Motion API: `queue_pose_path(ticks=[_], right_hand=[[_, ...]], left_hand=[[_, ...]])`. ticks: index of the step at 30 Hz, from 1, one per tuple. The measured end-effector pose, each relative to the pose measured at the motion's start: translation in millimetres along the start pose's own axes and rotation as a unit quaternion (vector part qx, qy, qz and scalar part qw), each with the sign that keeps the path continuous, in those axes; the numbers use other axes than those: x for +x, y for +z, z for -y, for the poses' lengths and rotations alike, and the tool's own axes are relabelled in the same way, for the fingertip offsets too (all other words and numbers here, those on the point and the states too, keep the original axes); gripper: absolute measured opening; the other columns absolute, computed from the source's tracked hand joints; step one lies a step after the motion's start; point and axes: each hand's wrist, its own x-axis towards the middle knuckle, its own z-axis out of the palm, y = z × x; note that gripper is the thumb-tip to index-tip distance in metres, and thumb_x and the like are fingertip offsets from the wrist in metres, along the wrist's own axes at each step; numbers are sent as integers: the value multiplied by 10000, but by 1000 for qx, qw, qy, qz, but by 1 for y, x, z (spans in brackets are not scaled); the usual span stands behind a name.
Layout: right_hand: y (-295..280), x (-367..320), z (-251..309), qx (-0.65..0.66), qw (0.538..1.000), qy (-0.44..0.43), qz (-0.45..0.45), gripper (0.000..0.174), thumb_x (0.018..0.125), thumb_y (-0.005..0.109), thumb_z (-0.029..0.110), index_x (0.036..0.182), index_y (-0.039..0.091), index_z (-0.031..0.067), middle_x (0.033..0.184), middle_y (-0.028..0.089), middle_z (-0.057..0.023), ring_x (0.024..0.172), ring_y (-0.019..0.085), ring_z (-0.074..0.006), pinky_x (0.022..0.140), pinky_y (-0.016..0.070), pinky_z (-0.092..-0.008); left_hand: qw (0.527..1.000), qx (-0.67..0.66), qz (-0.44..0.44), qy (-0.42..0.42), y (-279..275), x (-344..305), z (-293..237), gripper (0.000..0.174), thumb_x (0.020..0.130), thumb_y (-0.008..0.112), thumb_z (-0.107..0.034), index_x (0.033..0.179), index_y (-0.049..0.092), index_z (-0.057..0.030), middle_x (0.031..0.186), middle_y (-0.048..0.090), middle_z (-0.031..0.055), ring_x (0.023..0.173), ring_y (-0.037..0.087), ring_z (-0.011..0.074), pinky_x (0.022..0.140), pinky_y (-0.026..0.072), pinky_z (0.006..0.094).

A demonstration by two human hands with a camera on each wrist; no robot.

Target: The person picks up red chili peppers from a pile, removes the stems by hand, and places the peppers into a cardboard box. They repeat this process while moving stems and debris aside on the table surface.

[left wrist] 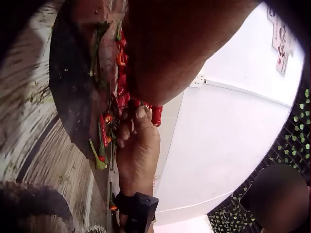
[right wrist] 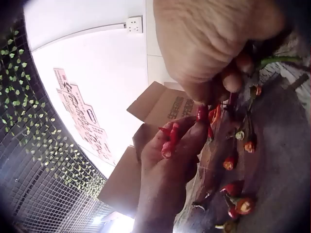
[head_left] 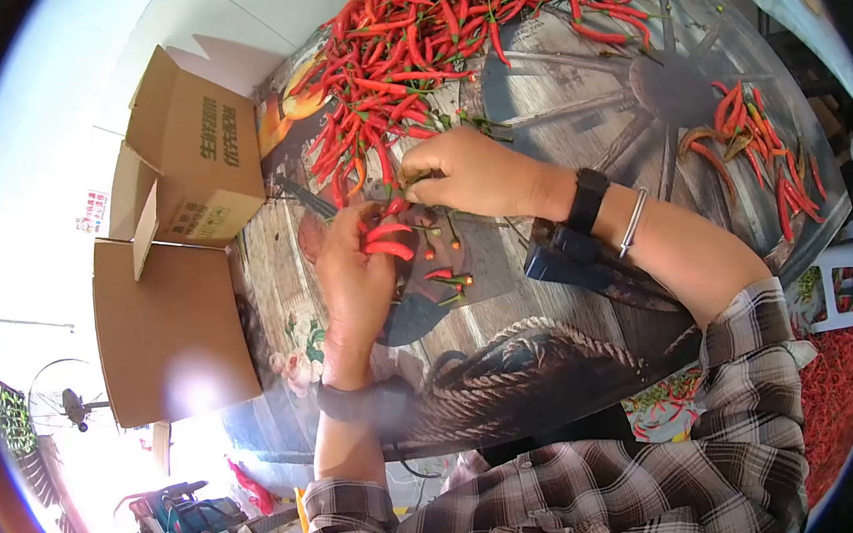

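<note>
Over the near left part of the round table (head_left: 474,358), my left hand (head_left: 352,277) holds several red chili peppers (head_left: 390,250) across its fingers. In the right wrist view, broken pepper ends (right wrist: 167,150) stick out of that grip. My right hand (head_left: 484,174) reaches in from the right, thumb and fingertips curled together, and pinches one red chili pepper (right wrist: 202,113) at the left hand's fingertips. Its pinched end is partly hidden by the fingers. Below the hands lie several green stems with short red stubs (head_left: 458,280), seen closer as torn stem ends (right wrist: 244,206).
A large heap of red chilies (head_left: 448,24) covers the table's far side. A smaller chili bunch (head_left: 762,140) lies at the right. An open cardboard box (head_left: 202,149) stands at the left edge. A white stool (head_left: 842,284) and more chilies (head_left: 848,404) are down at the right.
</note>
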Motion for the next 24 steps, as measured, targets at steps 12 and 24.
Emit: queue_pose_path(ticks=[12, 24], right_hand=[[-2, -2, 10, -58, 998, 12, 36, 216, 761, 671, 189, 778, 586, -8, 733, 603, -159, 666, 597, -257, 629, 453, -342], [-17, 11, -3, 98, 987, 73, -101, 286, 864, 565, 265, 751, 605, 5, 595, 554, -108, 559, 540, -202, 570, 426, -347]], left_hand=[[998, 67, 21, 2, 1, 1, -20, 202, 808, 635, -134, 973, 606, -20, 861, 626, 172, 796, 614, 341, 696, 474, 383], [945, -271, 9, -186, 4, 1, -8, 252, 895, 637, -281, 912, 595, -34, 686, 554, -33, 593, 485, 33, 517, 382, 210]])
